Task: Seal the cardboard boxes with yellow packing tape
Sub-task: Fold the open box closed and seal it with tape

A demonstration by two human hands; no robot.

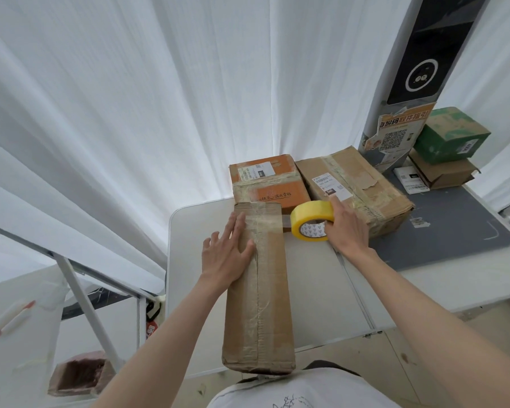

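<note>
long box (pixel 259 304) at table centre, seam tape looks laid, cross strip running | left hand (pixel 227 251) flat on far end | right hand (pixel 348 228) grips yellow tape roll (pixel 312 220) at 2 o'clock | boxes behind maybe left

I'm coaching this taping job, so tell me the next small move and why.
Probably draw the tape roll further right, away from the long box. The right hand grips the roll, a strip already runs from it onto the box's far end, and the left hand lies flat on the box.
</note>
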